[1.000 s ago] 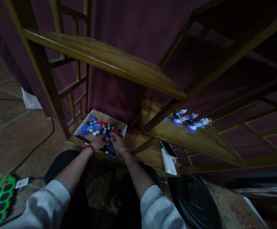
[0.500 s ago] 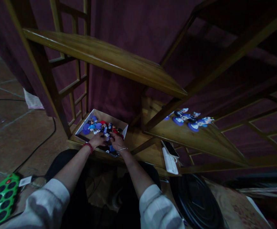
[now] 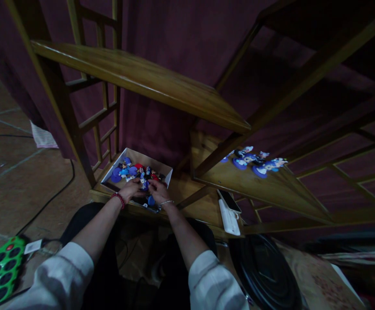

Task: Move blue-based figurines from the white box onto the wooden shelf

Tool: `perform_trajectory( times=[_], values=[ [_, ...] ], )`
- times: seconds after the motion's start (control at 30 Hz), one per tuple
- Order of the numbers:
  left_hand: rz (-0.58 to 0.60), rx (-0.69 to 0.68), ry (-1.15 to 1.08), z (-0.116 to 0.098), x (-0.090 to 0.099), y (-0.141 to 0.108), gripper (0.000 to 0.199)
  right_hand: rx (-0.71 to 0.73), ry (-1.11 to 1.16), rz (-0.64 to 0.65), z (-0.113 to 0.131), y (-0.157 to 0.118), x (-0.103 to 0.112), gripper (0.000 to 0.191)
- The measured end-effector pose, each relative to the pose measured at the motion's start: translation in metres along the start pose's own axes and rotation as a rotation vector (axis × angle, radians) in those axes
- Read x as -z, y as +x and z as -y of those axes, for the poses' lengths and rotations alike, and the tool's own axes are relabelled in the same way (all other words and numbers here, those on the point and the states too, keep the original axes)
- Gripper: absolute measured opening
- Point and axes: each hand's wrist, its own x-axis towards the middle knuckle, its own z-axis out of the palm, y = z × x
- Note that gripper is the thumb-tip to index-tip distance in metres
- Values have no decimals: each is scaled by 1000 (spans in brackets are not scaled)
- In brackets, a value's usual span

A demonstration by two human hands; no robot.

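A shallow open cardboard box (image 3: pixel 167 168) holds several small figurines (image 3: pixel 125 171) in blue, purple, red and black. Over its near half, my left hand (image 3: pixel 131 190) and my right hand (image 3: pixel 157 191) face each other. Between their fingertips is a blue and white figurine (image 3: pixel 144 182), which both hands grip with bent fingers. Its lower part is partly hidden by the fingers. A red bead bracelet circles my left wrist and a thin pale one my right.
The box rests on a wooden shelf unit (image 3: pixel 135 82). Several figurines (image 3: pixel 268 166) with purple bases stand on a shelf to the right. Below them lie a phone (image 3: pixel 229 201) and a white object (image 3: pixel 229 221). A green power strip (image 3: pixel 2 270) lies at lower left, a round black object (image 3: pixel 264 271) at lower right.
My hands stay over the box, and their fingers shift slightly around the blue and white figurine. The view has moved very little.
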Motion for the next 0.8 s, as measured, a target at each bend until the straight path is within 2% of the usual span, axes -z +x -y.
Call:
perform_trajectory(
  times=[0.17,0.3,0.43,0.6,0.7,0.8],
  values=[
    [-51,-68,-116,0,-2,1,17,29,-32,-38,3,-2,0,27],
    [-83,-62,-158,1,-4,1,18,29,-30,-41,1,-1,-1,26],
    [-60,-74,-118,1,-4,2,25,7,17,-30,-1,0,-1,28],
    [-76,-44,-41,-1,-6,0,38,-32,160,-23,0,-3,1,39],
    [-63,-41,-40,-2,-9,-4,37,-74,231,-4,-1,-8,2,38],
    [1,-42,-76,0,-13,-8,32,-103,286,-22,-2,-13,4,33]
  ],
)
